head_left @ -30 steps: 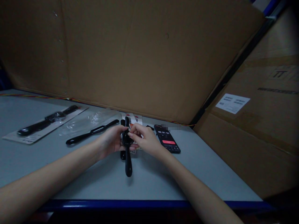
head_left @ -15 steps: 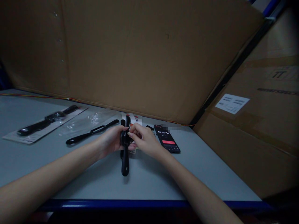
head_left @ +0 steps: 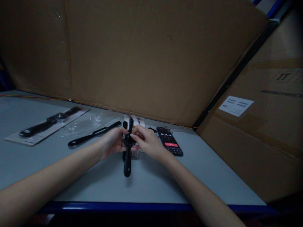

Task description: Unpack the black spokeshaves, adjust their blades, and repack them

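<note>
A black two-handled tool that looks like a spokeshave (head_left: 127, 160) is held just above the table, its long handles pointing toward and away from me. My left hand (head_left: 115, 140) is closed around its wide middle, thumb on top and fingers beneath. At the right side of that middle, my right hand (head_left: 148, 140) pinches with thumb and forefinger; whatever small part sits between the fingertips is hidden. Behind the tool, another black handle-like piece (head_left: 125, 125) shows partly. A black slotted frame (head_left: 81, 140) lies on the table left of my hands.
On the grey table (head_left: 106, 186), a packaged black tool (head_left: 35, 130) on a card and clear plastic packaging (head_left: 82, 124) lie left. A phone (head_left: 176, 149) running a timer lies right. Behind my hands is a printed card (head_left: 141, 121). Large cardboard (head_left: 151, 63) walls the back.
The tool in my hands has tilted slightly, its far end leaning a little to the right. My hands stay at its middle, and the right fingertips have shifted slightly.
</note>
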The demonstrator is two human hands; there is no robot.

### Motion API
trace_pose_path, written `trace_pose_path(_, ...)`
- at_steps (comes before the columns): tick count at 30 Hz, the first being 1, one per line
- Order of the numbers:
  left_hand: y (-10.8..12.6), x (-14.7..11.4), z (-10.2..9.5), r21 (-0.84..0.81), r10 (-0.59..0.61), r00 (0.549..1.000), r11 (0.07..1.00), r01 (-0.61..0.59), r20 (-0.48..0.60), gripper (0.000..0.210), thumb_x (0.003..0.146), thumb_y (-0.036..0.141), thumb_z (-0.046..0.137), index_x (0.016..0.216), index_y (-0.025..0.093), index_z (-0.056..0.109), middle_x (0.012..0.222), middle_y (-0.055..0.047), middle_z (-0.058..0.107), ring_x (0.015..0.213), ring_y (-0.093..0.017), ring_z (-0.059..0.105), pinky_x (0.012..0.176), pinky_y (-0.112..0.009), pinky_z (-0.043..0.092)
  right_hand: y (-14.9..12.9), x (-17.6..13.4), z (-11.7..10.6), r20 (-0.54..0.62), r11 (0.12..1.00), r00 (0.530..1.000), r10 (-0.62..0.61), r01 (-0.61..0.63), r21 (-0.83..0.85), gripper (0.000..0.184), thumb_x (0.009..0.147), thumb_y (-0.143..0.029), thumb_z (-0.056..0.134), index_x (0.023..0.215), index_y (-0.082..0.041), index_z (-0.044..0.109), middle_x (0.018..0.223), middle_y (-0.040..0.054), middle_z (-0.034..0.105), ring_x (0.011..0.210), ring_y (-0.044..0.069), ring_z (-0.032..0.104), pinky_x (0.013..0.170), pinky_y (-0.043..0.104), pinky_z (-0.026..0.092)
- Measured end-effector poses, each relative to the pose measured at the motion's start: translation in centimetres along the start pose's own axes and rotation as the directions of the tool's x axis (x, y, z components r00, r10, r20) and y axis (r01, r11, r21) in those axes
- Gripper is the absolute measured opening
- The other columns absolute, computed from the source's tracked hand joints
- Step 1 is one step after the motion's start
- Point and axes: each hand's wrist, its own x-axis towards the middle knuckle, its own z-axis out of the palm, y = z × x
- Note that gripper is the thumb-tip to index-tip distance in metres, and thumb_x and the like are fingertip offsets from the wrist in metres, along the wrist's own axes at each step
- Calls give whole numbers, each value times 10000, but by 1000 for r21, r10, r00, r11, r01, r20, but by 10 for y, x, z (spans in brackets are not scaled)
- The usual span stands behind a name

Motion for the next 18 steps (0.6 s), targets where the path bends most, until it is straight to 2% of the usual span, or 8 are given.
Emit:
trace_pose_path(4, 2, -3, 1, -62, 11, 1000, 998, -11, -1, 253, 794, 115, 369, 977, 76, 539, 743, -99, 637, 645, -193, 659, 698, -339, 543, 3, 1, -1, -4, 998, 1000, 26, -26, 63, 58, 817, -202, 475, 762, -194, 494, 633, -34, 483, 567, 98, 447, 525, 227, 328)
trace_pose_path(9, 1, -1, 1, -101, 54, 998, 994, -52, 23, 237, 831, 136, 382, 997, 71, 539, 819, -122, 643, 703, -209, 665, 754, -361, 532, 4, 2, -4, -19, 996, 999, 50, -48, 77, 49, 814, -209, 481, 775, -193, 507, 642, -28, 504, 587, 106, 469, 553, 231, 352)
trace_pose_path(15, -1, -1, 1, -67, 121, 993, 990, -122, -17, 183, 834, 107, 411, 974, 103, 530, 845, -116, 650, 703, -204, 669, 716, -358, 550, 4, 2, -4, -13, 992, 997, 72, -70, 102, 45, 818, -223, 484, 797, -191, 508, 671, -22, 524, 587, 102, 474, 544, 228, 356)
trace_pose_path(18, -2, -2, 0, -71, 118, 993, 990, -119, -21, 170, 839, 126, 419, 954, 101, 543, 841, -118, 654, 714, -204, 670, 710, -341, 555, 3, 2, -4, -4, 992, 997, 74, -73, 101, 45, 821, -225, 481, 799, -192, 503, 676, -21, 523, 583, 99, 472, 540, 228, 357)
